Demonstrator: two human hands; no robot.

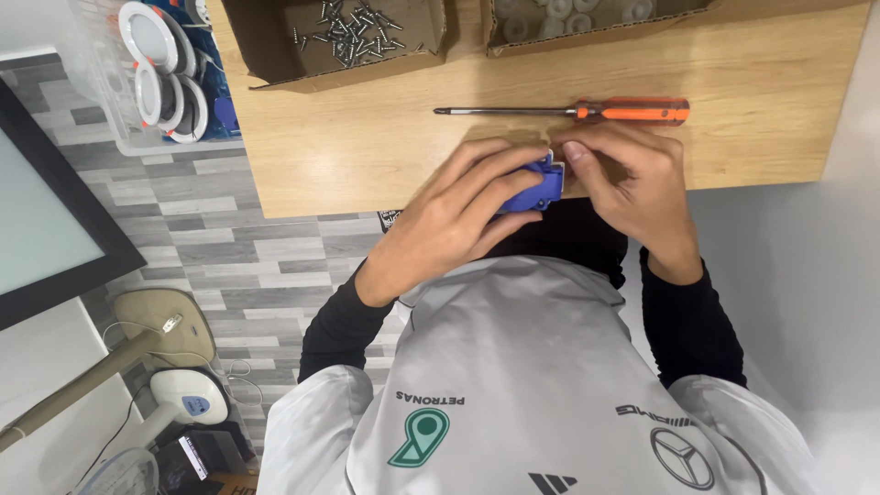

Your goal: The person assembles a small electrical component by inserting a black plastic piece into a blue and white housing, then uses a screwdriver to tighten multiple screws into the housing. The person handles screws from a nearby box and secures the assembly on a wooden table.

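The wooden bench (367,156) carries two cardboard boxes at its far edge, one holding loose screws (353,32), the other pale round parts (559,11). An orange-handled screwdriver (587,112) lies untouched just beyond the hands. By the look of it this is a fitting step: the left hand (449,225) cradles a small blue plastic part (536,188) at the near edge, fingers (486,174) wrapped and clamped around it. The right hand (628,179) pinches something small and pale against the part's far right corner, fingertips together; seating it likely needs a steady press
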